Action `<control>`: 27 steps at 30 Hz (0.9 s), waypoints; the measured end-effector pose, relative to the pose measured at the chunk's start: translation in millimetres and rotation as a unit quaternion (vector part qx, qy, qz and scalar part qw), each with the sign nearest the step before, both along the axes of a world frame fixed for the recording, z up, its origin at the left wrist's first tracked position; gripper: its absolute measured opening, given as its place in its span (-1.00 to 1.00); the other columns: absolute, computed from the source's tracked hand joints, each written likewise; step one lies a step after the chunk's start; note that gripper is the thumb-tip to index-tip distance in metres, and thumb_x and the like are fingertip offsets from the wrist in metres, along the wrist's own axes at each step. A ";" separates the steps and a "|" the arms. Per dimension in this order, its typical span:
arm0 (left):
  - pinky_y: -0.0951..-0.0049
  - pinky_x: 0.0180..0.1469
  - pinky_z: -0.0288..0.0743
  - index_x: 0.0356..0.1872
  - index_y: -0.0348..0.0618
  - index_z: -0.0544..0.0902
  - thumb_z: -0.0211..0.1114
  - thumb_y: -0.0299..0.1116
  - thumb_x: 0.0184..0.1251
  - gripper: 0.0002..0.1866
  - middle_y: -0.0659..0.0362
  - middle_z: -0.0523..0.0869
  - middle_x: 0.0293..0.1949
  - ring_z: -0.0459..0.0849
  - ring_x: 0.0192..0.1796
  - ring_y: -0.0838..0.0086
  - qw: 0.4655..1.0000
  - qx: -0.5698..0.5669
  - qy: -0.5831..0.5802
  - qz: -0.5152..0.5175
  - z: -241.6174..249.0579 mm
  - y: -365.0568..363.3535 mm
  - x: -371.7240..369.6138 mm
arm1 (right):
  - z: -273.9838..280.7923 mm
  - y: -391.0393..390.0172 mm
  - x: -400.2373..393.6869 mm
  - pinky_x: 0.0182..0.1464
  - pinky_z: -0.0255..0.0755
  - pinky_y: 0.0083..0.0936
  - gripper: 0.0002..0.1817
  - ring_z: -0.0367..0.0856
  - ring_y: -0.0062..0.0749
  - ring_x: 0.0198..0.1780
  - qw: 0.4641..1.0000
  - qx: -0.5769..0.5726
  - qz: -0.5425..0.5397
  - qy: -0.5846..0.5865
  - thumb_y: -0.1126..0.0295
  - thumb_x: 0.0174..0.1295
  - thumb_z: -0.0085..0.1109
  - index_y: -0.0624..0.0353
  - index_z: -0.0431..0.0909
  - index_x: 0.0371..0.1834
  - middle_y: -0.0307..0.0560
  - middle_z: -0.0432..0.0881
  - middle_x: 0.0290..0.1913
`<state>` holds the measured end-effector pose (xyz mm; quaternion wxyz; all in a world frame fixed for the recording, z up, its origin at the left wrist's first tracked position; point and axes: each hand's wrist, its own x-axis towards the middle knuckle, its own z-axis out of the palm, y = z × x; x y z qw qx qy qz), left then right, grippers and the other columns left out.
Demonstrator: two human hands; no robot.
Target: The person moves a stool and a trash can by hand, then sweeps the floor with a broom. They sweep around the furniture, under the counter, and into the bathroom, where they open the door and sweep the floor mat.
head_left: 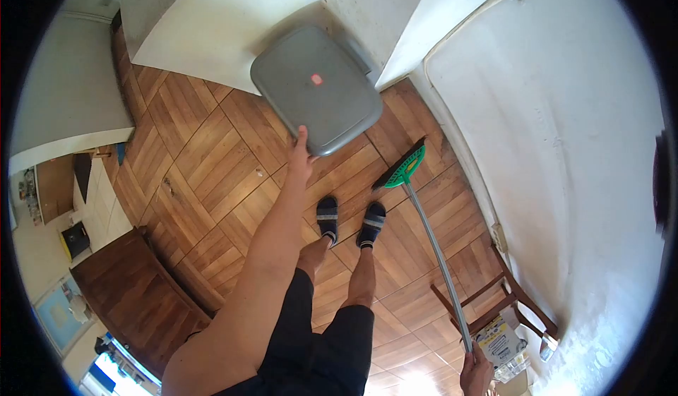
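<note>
A grey lidded bin [314,96] with a small red and white mark on its lid stands in the wall corner at the top centre. My left hand [301,157] is at the lid's near edge, its thumb on top and the other fingers mostly hidden beneath the rim. At the lower right, my right hand [477,371] is wrapped round the grey handle of a broom [436,251]. The green broom head [405,166] rests its dark bristles on the wood-patterned floor [205,156], between the bin and my right foot.
My sandalled feet [349,219] stand below the bin. A wooden chair [522,297] holding a box [500,341] is by the right wall [558,149]. Dark wooden furniture [138,290] stands at the lower left. Small debris [168,184] lies on the floor.
</note>
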<state>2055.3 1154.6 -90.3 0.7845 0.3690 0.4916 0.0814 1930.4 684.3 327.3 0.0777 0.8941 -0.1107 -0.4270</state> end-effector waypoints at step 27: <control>0.05 0.16 0.36 0.32 -0.08 0.11 0.44 0.01 0.04 -0.09 0.08 0.29 0.28 0.27 0.32 0.15 0.995 -0.018 0.037 -0.089 5.4 49.2 40.1 | -75.7 16.4 118.5 -0.44 0.43 -0.30 -0.54 0.59 -0.21 -0.49 0.966 -0.105 0.216 -0.096 0.42 0.23 0.00 0.01 0.35 0.25 -0.03 0.54 -0.54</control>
